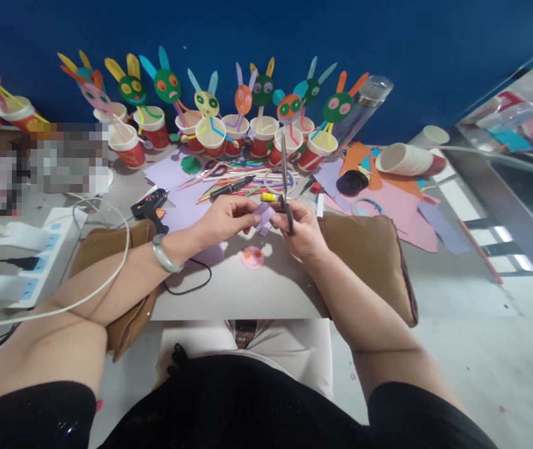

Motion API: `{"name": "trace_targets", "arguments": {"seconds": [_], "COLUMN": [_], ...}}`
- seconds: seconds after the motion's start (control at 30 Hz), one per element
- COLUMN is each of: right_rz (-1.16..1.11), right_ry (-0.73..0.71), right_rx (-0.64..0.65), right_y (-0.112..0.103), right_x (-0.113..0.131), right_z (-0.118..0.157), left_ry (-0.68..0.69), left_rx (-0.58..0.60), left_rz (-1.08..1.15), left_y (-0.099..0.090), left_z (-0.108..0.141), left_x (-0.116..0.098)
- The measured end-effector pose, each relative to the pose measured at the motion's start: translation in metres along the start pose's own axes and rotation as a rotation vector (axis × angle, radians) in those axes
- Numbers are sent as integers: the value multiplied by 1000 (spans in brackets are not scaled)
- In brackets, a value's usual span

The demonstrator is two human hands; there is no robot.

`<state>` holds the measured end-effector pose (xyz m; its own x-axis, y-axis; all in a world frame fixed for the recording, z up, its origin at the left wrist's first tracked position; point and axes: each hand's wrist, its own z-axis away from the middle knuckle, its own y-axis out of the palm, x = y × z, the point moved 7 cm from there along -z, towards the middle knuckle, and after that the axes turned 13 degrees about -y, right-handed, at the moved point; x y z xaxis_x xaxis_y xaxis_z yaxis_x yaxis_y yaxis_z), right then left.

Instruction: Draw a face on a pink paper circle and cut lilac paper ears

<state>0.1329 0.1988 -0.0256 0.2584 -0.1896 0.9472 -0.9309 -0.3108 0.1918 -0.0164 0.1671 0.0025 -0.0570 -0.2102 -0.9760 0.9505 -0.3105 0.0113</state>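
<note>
Between thumb and fingers of my left hand (229,218) is a small piece of folded purple paper (263,217). My right hand (304,232) is closed round the handles of a pair of scissors (284,165), whose blades point up and away from me. Its fingertips also touch the paper's right edge. Just below both hands, a pink paper circle with orange eyes (252,257) lies on the grey table (248,296). A yellow object (268,197) lies just beyond the paper.
Paper cups with paper animal heads (210,136) line the blue wall. Pipe cleaners (248,171), a glue gun (153,204), purple sheets (191,218), a tape roll (352,182) and stacked cups (409,160) lie around. Brown cushions (364,262) support my forearms. A power strip (44,262) is at left.
</note>
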Motion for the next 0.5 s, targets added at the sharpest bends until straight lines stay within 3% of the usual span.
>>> {"name": "trace_targets", "arguments": {"seconds": [0.37, 0.5], "right_rz": [98, 96], "right_ry": [-39, -38], "right_rx": [-10, -24], "right_y": [4, 4], "right_x": [5, 6], "right_z": [-2, -2], "left_ry": [136, 170], "left_rx": [-168, -189], "left_rz": [-142, -55], "left_y": [-10, -13], "left_z": [-1, -2], "left_x": [-2, 0]}}
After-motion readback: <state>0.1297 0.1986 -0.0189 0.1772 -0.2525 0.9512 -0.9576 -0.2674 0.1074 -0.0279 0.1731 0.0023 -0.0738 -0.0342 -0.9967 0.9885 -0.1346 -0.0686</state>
